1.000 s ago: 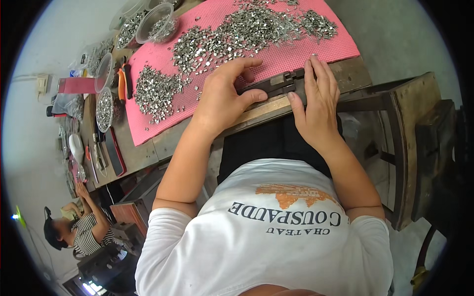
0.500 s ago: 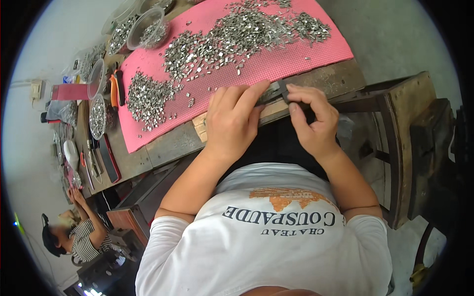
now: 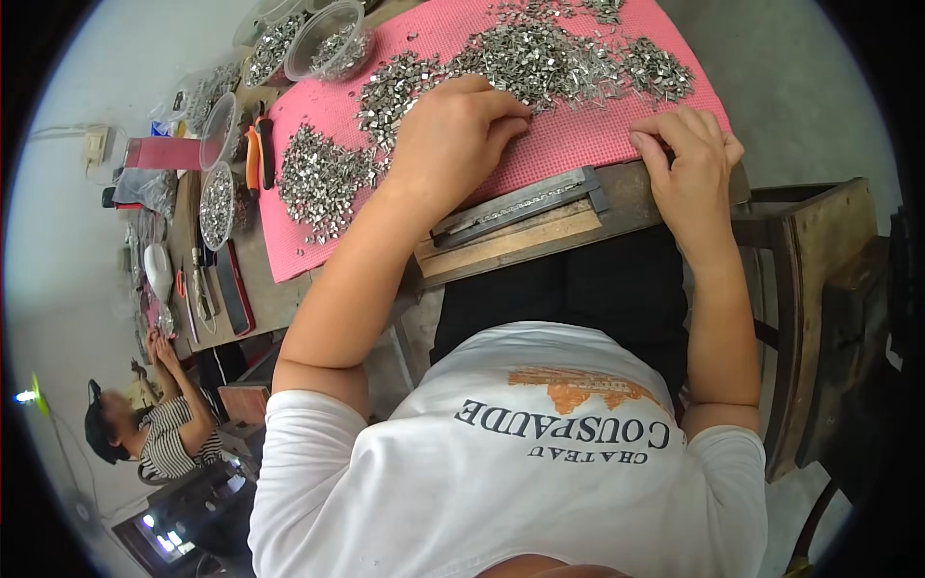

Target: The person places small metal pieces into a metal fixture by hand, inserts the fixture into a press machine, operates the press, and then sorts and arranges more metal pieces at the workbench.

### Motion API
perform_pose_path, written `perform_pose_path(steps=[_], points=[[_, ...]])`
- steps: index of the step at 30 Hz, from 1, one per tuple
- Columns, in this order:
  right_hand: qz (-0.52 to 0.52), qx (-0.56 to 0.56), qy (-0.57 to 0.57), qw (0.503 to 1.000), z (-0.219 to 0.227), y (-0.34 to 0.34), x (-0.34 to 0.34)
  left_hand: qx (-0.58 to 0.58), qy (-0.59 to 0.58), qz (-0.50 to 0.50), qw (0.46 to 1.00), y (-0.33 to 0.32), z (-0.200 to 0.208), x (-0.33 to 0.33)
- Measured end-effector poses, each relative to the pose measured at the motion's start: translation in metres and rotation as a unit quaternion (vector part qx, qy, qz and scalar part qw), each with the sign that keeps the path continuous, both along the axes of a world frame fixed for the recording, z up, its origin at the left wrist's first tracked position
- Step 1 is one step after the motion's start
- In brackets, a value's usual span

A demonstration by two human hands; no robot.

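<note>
My left hand (image 3: 451,144) is over the pink mat (image 3: 617,135), at the near side of the heap of small silvery metal pieces (image 3: 530,67). Its thumb and fingers are pinched together; anything between them is too small to make out. At the mat's right edge, my right hand (image 3: 692,159) has its thumb and forefinger close together, and whatever they may hold is hidden. Between the hands and my body lies a long dark metal bar (image 3: 525,204), untouched. A row of small shiny pieces runs along its groove, and a block caps its right end.
Under the bar is a wooden strip (image 3: 511,241) at the table's front edge. Clear tubs (image 3: 328,43) of metal pieces, orange-handled pliers (image 3: 255,154) and a dark phone-like slab (image 3: 233,289) stand to the left. A co-worker (image 3: 159,424) sits far left; a wooden frame (image 3: 829,231) stands right.
Both hands have left the bar, which now lies uncovered. My left hand has moved forward to the metal pieces; my right hand has gone right and forward to the mat's edge. The view has shifted slightly.
</note>
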State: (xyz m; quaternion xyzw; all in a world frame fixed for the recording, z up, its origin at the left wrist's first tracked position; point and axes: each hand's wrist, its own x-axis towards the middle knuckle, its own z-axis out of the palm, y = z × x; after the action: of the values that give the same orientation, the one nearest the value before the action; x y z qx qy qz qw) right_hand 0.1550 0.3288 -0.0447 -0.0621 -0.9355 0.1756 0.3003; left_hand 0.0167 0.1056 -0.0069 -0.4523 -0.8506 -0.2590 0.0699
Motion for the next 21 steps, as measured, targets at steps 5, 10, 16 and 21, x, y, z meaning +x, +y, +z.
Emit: perform_pose_path(steps=[5,10,16,21], points=[[0.011,0.022,0.016,1.000,0.000,0.001,-0.005,-0.089,0.029,0.040,0.995,0.012,0.006,0.008],[0.011,0.058,0.033,0.998,0.004,0.006,0.000,-0.120,0.026,0.049,0.991,0.016,0.006,0.006],[-0.006,0.060,0.007,0.998,0.002,0.006,-0.003,-0.025,0.027,0.039,0.999,-0.001,0.003,0.010],[0.048,-0.254,-0.021,0.966,0.016,-0.002,0.007,-0.029,0.008,0.016,0.999,-0.023,-0.007,0.026]])
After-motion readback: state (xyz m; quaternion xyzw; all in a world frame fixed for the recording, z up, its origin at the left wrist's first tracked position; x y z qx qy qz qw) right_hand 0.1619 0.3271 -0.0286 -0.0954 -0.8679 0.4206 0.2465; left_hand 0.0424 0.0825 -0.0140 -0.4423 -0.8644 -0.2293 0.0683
